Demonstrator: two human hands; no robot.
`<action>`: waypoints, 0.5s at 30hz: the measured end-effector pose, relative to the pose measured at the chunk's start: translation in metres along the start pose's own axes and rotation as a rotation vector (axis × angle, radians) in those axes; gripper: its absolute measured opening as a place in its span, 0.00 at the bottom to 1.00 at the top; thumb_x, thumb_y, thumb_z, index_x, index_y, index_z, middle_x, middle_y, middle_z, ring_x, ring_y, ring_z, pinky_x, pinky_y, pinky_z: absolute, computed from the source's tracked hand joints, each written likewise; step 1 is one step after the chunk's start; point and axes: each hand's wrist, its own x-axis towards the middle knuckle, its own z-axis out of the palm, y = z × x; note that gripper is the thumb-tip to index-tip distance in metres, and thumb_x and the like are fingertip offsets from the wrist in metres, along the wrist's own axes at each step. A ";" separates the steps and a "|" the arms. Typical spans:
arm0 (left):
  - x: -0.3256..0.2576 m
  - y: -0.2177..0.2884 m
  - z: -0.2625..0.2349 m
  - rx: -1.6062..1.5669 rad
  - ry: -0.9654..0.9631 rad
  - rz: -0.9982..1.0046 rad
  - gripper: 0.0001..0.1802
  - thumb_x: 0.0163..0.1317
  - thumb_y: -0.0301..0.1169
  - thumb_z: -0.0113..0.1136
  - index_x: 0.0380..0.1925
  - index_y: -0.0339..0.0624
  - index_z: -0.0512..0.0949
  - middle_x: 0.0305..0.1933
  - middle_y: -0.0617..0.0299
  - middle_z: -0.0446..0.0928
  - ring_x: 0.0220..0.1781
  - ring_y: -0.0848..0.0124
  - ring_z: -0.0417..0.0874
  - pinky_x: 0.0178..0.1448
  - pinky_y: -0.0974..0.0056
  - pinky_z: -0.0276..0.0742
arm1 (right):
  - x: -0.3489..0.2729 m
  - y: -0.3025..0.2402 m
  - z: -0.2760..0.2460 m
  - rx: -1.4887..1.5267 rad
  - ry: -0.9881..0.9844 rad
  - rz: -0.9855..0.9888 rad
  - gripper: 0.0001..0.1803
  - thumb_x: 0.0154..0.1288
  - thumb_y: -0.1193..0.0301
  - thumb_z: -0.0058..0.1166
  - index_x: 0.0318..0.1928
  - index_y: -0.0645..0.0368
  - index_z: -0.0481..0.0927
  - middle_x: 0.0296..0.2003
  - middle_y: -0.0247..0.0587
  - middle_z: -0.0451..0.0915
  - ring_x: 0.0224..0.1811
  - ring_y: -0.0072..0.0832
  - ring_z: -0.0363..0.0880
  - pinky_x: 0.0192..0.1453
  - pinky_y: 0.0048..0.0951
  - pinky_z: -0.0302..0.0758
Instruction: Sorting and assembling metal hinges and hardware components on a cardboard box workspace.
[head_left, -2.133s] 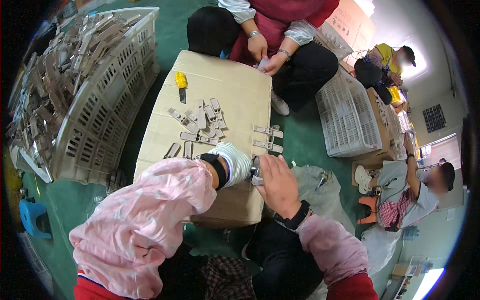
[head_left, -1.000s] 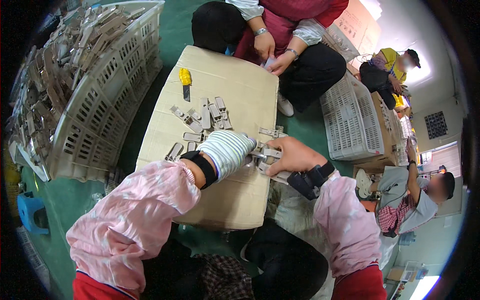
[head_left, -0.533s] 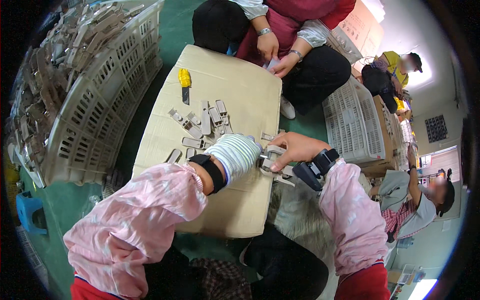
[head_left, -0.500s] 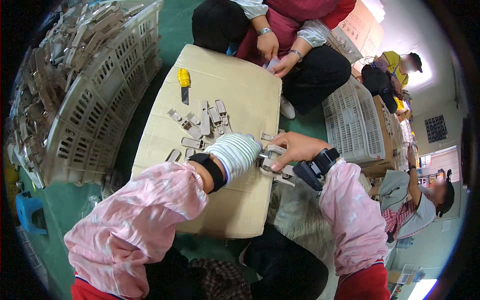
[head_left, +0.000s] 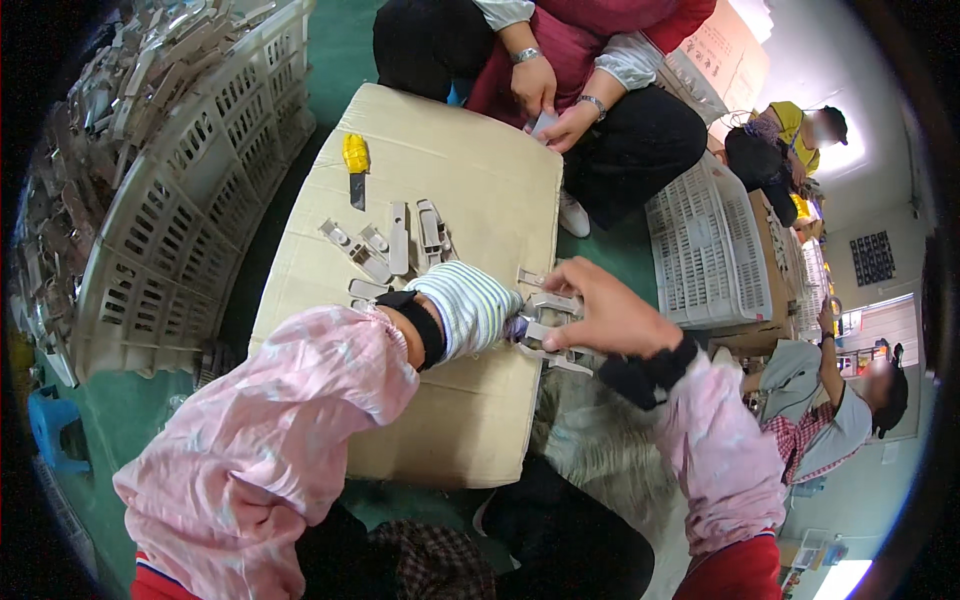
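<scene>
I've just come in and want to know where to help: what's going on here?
A person is working over a cardboard box. Their striped-gloved left hand and bare right hand meet at grey clips by its right edge; the right fingers curve around them, but what the left holds is hidden. Loose clips and a yellow-handled blade lie farther up. Opposite, a co-worker's hands hold a small pale piece.
</scene>
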 end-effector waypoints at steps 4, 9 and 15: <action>0.002 -0.002 -0.001 0.015 -0.040 -0.010 0.10 0.55 0.34 0.51 0.35 0.45 0.77 0.26 0.50 0.78 0.30 0.52 0.81 0.33 0.55 0.75 | -0.034 -0.026 0.042 -0.495 0.470 -0.098 0.34 0.39 0.65 0.67 0.50 0.63 0.71 0.46 0.45 0.71 0.52 0.40 0.69 0.64 0.45 0.58; 0.009 -0.002 -0.005 0.018 -0.128 -0.008 0.14 0.54 0.30 0.49 0.40 0.44 0.77 0.28 0.50 0.79 0.32 0.53 0.81 0.37 0.55 0.76 | -0.043 -0.035 0.075 -0.613 0.516 -0.020 0.45 0.36 0.67 0.68 0.58 0.66 0.63 0.55 0.48 0.66 0.62 0.44 0.60 0.67 0.48 0.54; 0.019 -0.011 -0.011 -0.002 -0.161 -0.046 0.13 0.52 0.32 0.51 0.38 0.44 0.78 0.30 0.48 0.79 0.34 0.52 0.81 0.39 0.56 0.76 | -0.024 -0.023 0.066 -0.640 0.567 -0.035 0.43 0.34 0.68 0.69 0.55 0.64 0.65 0.53 0.47 0.68 0.60 0.42 0.63 0.67 0.47 0.55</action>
